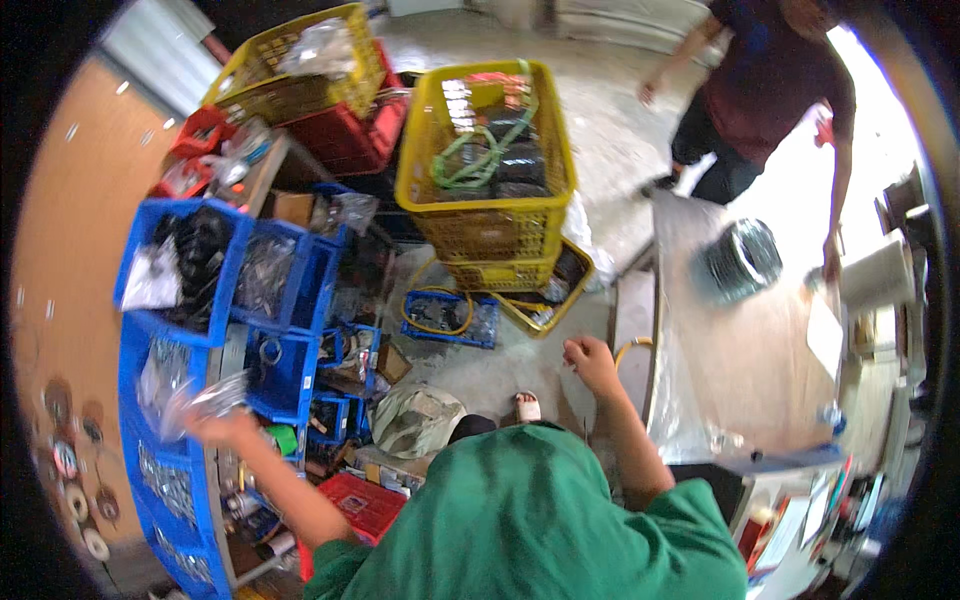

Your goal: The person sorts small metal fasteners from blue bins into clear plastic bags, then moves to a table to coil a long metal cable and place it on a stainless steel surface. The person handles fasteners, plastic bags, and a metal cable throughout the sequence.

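My left hand [222,428] is stretched out to the left over the blue parts bins and blurred by motion. Its fingers are closed on a clear plastic bag [218,396]; the contents are too smeared to make out. Right beside it is a blue bin [205,360] with another clear bag in it. My right hand [592,366] is raised over the floor in front of me, fingers curled into a loose fist, with nothing seen in it. It is apart from the worktable on the right.
Yellow crates [487,205], the top one holding dark rolls and a green strap, stand ahead. A person [775,90] reaches to the worktable [720,360], where a dark wrapped roll [740,260] lies. A red crate [365,510] and a pale sack [418,420] are near my feet.
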A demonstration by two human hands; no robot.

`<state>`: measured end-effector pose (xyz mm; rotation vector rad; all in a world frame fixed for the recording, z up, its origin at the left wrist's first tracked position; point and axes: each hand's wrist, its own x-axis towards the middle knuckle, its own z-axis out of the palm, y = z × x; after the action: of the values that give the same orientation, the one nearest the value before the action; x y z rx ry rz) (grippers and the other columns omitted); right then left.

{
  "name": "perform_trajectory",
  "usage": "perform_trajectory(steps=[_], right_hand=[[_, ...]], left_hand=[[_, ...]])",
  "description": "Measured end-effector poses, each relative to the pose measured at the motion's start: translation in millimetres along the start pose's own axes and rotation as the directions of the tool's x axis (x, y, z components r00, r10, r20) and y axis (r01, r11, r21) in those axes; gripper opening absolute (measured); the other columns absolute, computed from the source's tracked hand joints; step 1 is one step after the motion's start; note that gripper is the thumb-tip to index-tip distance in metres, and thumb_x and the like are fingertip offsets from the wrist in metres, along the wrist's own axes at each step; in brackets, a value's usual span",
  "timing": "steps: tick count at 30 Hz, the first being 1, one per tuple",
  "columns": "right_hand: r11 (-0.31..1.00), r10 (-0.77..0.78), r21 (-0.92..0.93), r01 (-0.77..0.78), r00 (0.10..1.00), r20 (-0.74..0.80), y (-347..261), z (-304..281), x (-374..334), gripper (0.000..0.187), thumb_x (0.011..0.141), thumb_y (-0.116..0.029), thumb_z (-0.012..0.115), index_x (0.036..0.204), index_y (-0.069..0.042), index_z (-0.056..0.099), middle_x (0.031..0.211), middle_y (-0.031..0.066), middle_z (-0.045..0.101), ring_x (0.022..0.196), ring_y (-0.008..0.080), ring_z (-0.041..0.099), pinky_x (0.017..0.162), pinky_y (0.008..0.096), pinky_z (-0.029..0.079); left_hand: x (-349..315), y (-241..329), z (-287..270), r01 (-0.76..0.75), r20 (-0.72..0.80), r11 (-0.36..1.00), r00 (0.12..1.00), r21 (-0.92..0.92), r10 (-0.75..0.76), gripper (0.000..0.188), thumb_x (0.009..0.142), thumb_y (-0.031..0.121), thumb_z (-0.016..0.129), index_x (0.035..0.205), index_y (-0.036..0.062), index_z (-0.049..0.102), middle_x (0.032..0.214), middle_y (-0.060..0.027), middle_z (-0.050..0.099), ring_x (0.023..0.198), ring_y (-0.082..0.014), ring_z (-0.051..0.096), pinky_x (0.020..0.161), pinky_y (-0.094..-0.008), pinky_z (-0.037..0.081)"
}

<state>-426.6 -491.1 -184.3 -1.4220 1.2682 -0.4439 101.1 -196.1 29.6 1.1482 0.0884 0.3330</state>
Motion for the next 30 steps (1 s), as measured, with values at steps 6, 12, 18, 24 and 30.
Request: perform_trajectory(steps=[6,12,18,24,30], right_hand=[[0.937,0.065,0.301,-0.177,0.935,0.348,-13.8,77.6,-17.6,0.028,0.102,-0.028,0.057,0.106,-0.001,0.067,0.087,0.0076,0.070,0.076,0.0159,0.068,0.065,0.0298,0.054],[0.986,0.055,0.110,-0.124,0.872,0.486,-87.7,113.4,11.0,0.030,0.100,-0.027,0.061,0.111,-0.001,0.069,0.088,0.0074,0.072,0.078,0.0160,0.066,0.074,0.0316,0.053],[0.941,-0.297,-0.008,0.338,0.838,0.457,-264.7,131.4,131.8,0.029,0.099,-0.027,0.062,0.106,0.000,0.069,0.087,0.0057,0.070,0.078,0.0136,0.064,0.074,0.0319,0.052],[0.642,-0.659,-0.127,0.756,0.629,0.414,-503.7,218.1,291.0,0.029,0.099,-0.027,0.059,0.096,0.000,0.068,0.077,0.0055,0.068,0.071,0.0124,0.062,0.068,0.0322,0.051],[0.569,-0.793,-0.031,0.822,0.559,0.242,-680.0,319.5,448.7,0.027,0.100,-0.024,0.057,0.099,0.001,0.068,0.079,0.0065,0.069,0.064,0.0105,0.061,0.060,0.0264,0.049]], left_hand=[[-215.0,-110.8,13.2,0.810,0.436,0.583,0.547,-0.061,-0.714,0.040,0.085,0.036,0.057,0.114,0.0078,0.059,0.086,-0.0063,0.064,0.064,-0.0237,0.060,0.056,-0.0375,0.051],[-257.7,-168.7,13.2,0.916,0.439,0.387,0.306,0.106,-0.845,0.033,0.084,0.028,0.055,0.107,0.0042,0.061,0.073,-0.0089,0.060,0.068,-0.0260,0.062,0.062,-0.0386,0.052],[-159.6,-261.9,23.0,0.808,0.511,0.568,0.426,0.155,-0.746,0.027,0.091,0.033,0.058,0.097,0.0068,0.061,0.087,-0.0096,0.063,0.075,-0.0228,0.061,0.070,-0.0401,0.053],[-45.4,-333.6,-37.7,0.730,0.397,0.574,0.433,0.372,-0.809,0.036,0.099,0.040,0.053,0.100,0.0065,0.064,0.088,-0.0047,0.061,0.077,-0.0162,0.058,0.070,-0.0348,0.051],[-5.5,-376.4,-103.0,0.938,0.153,0.285,0.257,0.200,-0.954,0.031,0.100,0.038,0.055,0.105,0.0090,0.066,0.085,-0.0007,0.055,0.078,-0.0159,0.055,0.074,-0.0340,0.050]])
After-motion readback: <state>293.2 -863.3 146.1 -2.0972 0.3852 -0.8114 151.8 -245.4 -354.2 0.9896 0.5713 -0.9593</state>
